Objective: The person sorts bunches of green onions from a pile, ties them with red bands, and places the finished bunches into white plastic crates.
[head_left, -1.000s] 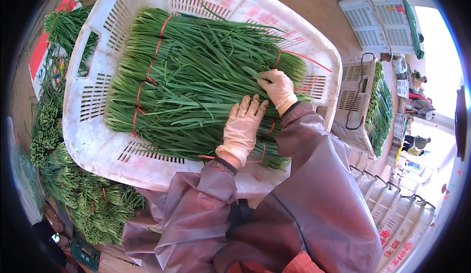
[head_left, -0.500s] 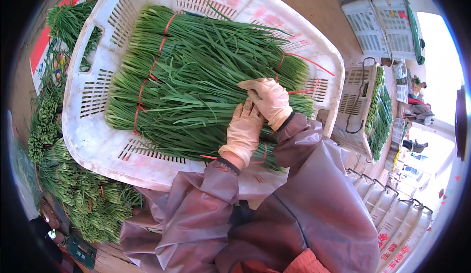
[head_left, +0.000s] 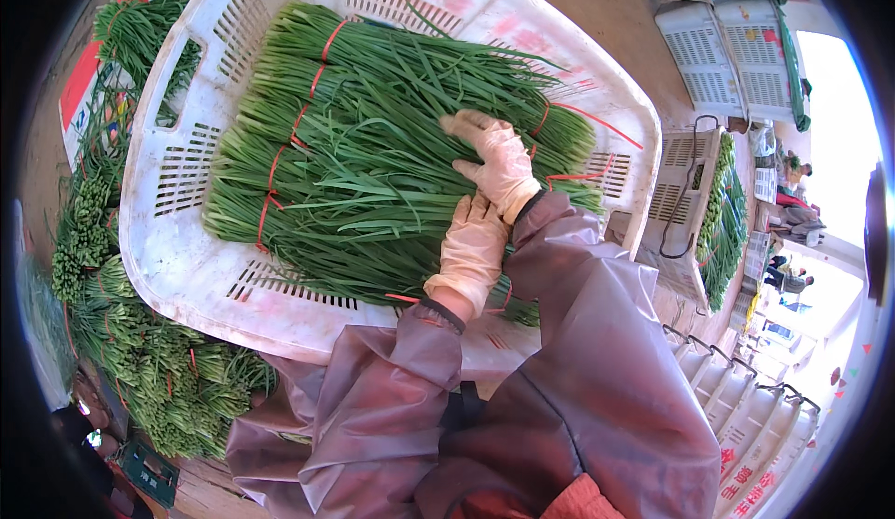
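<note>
Bundles of garlic chives [head_left: 373, 151], tied with red bands, lie side by side in a large white plastic crate [head_left: 270, 328]. Both my hands wear pale rubber gloves and rest on the leaves toward the crate's right end. My left hand [head_left: 465, 251] lies flat on the nearer bundles, fingers stretched out and pointing away from me. Just beyond it, my right hand [head_left: 501, 162] has thumb and fingers spread on the leaves, its heel against the left fingertips. Neither hand grips anything. A loose red band end [head_left: 597, 123] sticks out at the far right bundle.
More tied green bunches [head_left: 168, 370] are heaped on the ground left of the crate. Another filled crate [head_left: 685, 211] stands to the right, near stacked white crates [head_left: 713, 48]. A row of white crates [head_left: 746, 416] with metal handles sits at the lower right.
My right hand has shifted away from me and slightly left, and its fingers have spread. The left hand stays nearly in place, its fingers now less covered by the right.
</note>
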Tool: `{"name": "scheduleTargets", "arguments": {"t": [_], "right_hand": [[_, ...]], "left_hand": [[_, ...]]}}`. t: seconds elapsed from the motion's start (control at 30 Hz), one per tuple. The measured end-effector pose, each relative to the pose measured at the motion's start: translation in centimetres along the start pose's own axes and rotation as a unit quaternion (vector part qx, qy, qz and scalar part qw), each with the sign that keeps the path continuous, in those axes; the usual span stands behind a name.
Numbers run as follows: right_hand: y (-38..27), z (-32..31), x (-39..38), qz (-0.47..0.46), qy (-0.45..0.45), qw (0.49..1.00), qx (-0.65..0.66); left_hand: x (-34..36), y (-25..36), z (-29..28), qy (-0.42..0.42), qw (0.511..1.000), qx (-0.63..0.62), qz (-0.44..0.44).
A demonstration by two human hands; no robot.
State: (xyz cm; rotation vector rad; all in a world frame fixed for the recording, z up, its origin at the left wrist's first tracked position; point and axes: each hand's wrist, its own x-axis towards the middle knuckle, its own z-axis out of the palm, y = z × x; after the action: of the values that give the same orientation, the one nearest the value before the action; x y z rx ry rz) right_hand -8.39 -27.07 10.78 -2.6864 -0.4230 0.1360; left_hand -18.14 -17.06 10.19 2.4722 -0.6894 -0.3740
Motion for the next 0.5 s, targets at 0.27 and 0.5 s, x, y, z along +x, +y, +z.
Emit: {"name": "scheduleTargets", "arguments": {"t": [0.27, 0.5], "right_hand": [[2.7, -8.0, -6.1, 0.034, -0.071, 0.997, 0.003], [6.2, -5.1, -7.2, 0.140, -0.120, 0.967, -0.176]], "left_hand": [[-0.1, 2.4, -3.4, 0.030, 0.998, 0.048, 0.039], [-0.8, 4.7, -4.9, 0.104, 0.986, 0.003, 0.128]]}}
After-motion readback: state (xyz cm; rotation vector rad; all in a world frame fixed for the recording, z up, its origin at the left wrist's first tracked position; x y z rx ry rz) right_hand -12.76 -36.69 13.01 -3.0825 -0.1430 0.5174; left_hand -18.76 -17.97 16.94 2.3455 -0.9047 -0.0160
